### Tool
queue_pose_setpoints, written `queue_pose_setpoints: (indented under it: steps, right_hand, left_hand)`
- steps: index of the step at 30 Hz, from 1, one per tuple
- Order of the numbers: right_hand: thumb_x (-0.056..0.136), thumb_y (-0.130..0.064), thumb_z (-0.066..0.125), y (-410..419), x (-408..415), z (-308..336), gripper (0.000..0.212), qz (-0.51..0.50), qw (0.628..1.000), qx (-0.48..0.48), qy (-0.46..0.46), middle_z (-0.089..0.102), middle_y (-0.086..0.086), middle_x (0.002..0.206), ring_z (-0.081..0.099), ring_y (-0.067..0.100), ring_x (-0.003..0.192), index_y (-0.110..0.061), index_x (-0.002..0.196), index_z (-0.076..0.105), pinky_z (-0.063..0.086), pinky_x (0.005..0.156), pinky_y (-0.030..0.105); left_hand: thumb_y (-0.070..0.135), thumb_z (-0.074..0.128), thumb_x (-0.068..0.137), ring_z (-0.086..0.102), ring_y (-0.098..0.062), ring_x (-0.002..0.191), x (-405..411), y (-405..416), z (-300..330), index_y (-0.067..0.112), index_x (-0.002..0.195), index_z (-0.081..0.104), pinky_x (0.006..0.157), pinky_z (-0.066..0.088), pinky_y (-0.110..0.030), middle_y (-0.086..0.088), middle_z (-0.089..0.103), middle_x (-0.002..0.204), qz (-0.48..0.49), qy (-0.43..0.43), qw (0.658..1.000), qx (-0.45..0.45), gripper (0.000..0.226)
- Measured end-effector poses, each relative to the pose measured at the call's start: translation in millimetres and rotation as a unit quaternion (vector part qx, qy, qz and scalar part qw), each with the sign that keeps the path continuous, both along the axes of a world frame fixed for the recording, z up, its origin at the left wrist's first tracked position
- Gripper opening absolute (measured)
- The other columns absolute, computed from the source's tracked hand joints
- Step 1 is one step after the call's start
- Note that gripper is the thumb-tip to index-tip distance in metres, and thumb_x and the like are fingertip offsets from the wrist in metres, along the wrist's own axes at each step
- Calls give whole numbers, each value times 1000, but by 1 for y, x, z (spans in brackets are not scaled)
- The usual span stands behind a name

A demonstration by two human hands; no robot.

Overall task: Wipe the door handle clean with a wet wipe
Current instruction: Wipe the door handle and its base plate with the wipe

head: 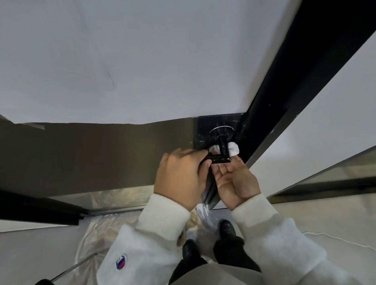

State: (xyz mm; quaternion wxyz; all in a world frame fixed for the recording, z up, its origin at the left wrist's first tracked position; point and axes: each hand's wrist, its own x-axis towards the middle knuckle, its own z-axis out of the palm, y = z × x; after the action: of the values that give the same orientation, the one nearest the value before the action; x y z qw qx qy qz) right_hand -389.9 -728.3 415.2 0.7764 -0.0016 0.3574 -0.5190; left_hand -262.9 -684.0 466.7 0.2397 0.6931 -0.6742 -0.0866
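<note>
Black, glossy lever door handle (220,160) is seen at mid-frame, mounted on a round rose w/ a bright rim, set on a dark scuffed plate at the door's edge. Its short neck runs out from the rose, then the lever bends toward the left. Highlights are reflected on the lever's end.

White wet wipe (233,149) is wrapped behind the neck; one crumpled lobe is seen right of the neck, another thinner part left of it. It is touching the handle.

Left hand (182,176) is curled over the lever's left end, fingers closed round it, thumb tip near the bend. Right hand (236,181) is held palm-up just beneath the handle, fingers reaching up to the wipe; whether the wipe is pinched or only pressed can't be told, as the fingertips are hidden behind the lever.

Cream knit cuffs and pale grey sleeves are worn. Black door frame (290,84) runs diagonally at right. Dark shoes are seen below on clear plastic sheeting (100,237).
</note>
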Motion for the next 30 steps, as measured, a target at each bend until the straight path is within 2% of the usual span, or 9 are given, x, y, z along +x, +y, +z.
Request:
queue_pose_setpoints:
  steps: [2, 5, 11, 16, 18, 21, 24, 26, 30]
  right_hand:
    - [99, -6, 53, -6, 5, 10, 31, 0, 1000, 10, 12, 70, 23, 116, 72, 26, 103, 10, 125, 56, 58, 91, 32]
    - [101, -12, 53, -7, 6, 27, 34, 12, 1000, 24, 6, 67, 30, 118, 69, 31, 110, 12, 125, 53, 53, 101, 35]
    - [101, -21, 56, -20, 3, 37, 25, 90, 990, 34, 107, 72, 17, 101, 74, 22, 87, -1, 112, 64, 59, 78, 34]
    - [106, -34, 40, -17, 11, 41, 35, 103, 992, 71, 21, 78, 9, 92, 76, 14, 74, -7, 112, 62, 51, 67, 28]
    - [106, -36, 40, -15, 11, 39, 42, 102, 992, 77, -13, 78, 7, 83, 75, 13, 65, -5, 100, 69, 52, 53, 20]
    - [105, -39, 42, -13, 7, 38, 53, 122, 991, 47, -7, 73, 2, 72, 71, 13, 62, -8, 75, 72, 54, 57, 25]
    - [105, -26, 47, -11, -2, 36, 29, 139, 986, -31, 87, 69, 5, 80, 69, 18, 77, -12, 83, 61, 54, 72, 33]
    - [98, -16, 60, -10, -6, 36, 13, 117, 969, -50, 213, 72, 9, 85, 71, 23, 84, -10, 88, 61, 58, 79, 38]
    - [86, -15, 76, 11, -12, 41, 12, 97, 906, -90, 401, 74, 8, 78, 73, 22, 79, -9, 88, 66, 59, 75, 33]
  left_hand:
    - [30, 58, 92, 67, -26, 85, 0, 0, 0, 21, 107, 74, 79, 54, -43, 2, 76, 93, -2, 6, 1000, 4, 23]
    - [30, 58, 92, 66, -26, 81, 1, 0, 1, 22, 105, 74, 76, 54, -43, 2, 75, 90, -4, 10, 1000, 8, 23]
    - [29, 58, 92, 66, -24, 82, 1, -2, -1, 24, 107, 74, 77, 53, -42, 4, 75, 91, 0, 14, 1000, 7, 23]
    - [33, 53, 93, 63, -23, 82, 1, -2, -2, 27, 106, 72, 76, 51, -41, 5, 73, 88, 0, 14, 1000, 23, 25]
    - [34, 52, 94, 62, -22, 79, 2, -2, -2, 27, 103, 71, 74, 50, -41, 6, 70, 84, -1, 16, 1000, 27, 23]
    - [34, 52, 94, 61, -21, 79, 3, -2, -1, 28, 101, 70, 74, 49, -39, 6, 69, 83, -2, 14, 999, 29, 20]
    - [33, 54, 93, 64, -21, 83, 2, -2, -1, 31, 107, 71, 77, 50, -39, 7, 73, 89, -3, 18, 999, 28, 22]
    - [32, 55, 93, 64, -23, 85, 3, -3, -1, 30, 107, 71, 78, 51, -41, 6, 74, 91, -4, 21, 999, 26, 22]
    - [32, 55, 93, 65, -23, 87, 3, -3, -1, 29, 109, 71, 80, 52, -42, 5, 74, 92, -5, 25, 999, 26, 23]
